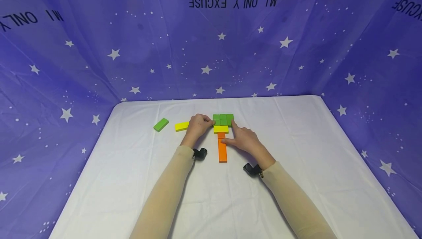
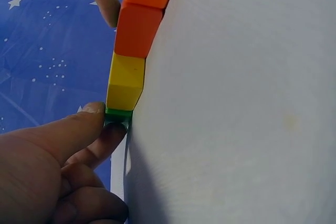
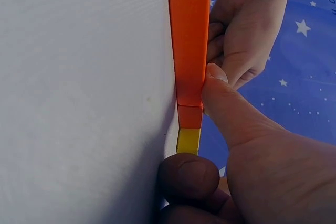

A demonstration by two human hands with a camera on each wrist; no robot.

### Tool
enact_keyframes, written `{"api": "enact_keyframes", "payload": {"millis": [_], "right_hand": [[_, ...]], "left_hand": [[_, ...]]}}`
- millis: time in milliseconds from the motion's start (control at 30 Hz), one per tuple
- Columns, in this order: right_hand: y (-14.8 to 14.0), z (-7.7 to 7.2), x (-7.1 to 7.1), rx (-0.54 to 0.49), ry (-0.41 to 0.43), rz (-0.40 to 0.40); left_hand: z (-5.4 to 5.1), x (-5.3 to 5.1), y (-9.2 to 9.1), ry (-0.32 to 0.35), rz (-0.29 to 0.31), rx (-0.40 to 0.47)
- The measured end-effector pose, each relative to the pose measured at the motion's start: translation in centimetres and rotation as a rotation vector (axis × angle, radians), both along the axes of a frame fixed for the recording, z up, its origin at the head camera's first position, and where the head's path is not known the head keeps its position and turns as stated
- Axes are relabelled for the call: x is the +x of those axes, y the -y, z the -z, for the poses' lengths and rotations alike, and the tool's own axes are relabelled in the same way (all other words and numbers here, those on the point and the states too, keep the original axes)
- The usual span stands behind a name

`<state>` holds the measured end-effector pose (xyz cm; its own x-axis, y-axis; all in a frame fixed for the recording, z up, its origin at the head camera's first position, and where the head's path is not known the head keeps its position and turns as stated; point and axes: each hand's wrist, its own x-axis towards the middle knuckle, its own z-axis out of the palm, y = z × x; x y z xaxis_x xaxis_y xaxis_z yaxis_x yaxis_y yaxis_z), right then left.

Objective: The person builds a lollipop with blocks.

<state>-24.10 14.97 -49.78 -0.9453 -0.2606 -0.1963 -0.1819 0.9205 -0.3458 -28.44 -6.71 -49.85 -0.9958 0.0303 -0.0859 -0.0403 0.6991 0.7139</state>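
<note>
On the white cloth several green blocks (image 1: 223, 119) lie side by side above a crosswise yellow block (image 1: 221, 129). Below that, a short orange block (image 1: 221, 135) meets a long orange block (image 1: 222, 154). My left hand (image 1: 199, 126) pinches the left edge of the green group with thumb and index finger; in the left wrist view a green block (image 2: 119, 115) shows at those fingertips. The right hand (image 1: 245, 139) is spread: its index finger touches the group's right side, while its thumb rests on the orange blocks. In the right wrist view, fingers hide the green blocks.
Left of the left hand lies a loose yellow block (image 1: 181, 126), partly covered by that hand. Farther left is a loose green block (image 1: 161, 124), set at a slant. Purple star-printed cloth (image 1: 206, 55) walls the back and sides of the white table (image 1: 132, 195).
</note>
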Motion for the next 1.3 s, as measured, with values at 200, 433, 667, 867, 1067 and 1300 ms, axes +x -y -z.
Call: {"api": "enact_keyframes", "payload": {"millis": [200,433,667,867,1067,1300], "right_hand": [[0.0,0.0,0.1,-0.003,0.000,0.001],[0.0,-0.2,0.2,-0.007,-0.006,-0.001],[0.0,-0.4,0.3,-0.013,0.004,-0.002],[0.0,-0.5,0.3,-0.015,0.008,0.001],[0.0,-0.6,0.3,-0.014,0.008,0.003],[0.1,-0.4,0.3,-0.014,0.017,0.008]], "left_hand": [[-0.2,0.6,0.5,-0.031,0.020,0.022],[-1.5,1.8,2.9,-0.094,0.045,-0.003],[-2.6,3.0,6.7,-0.139,0.018,-0.052],[-3.3,3.6,9.9,-0.125,-0.023,-0.043],[-4.1,3.2,13.5,-0.080,0.011,-0.082],[-4.7,2.4,18.3,0.037,0.098,-0.101]]}}
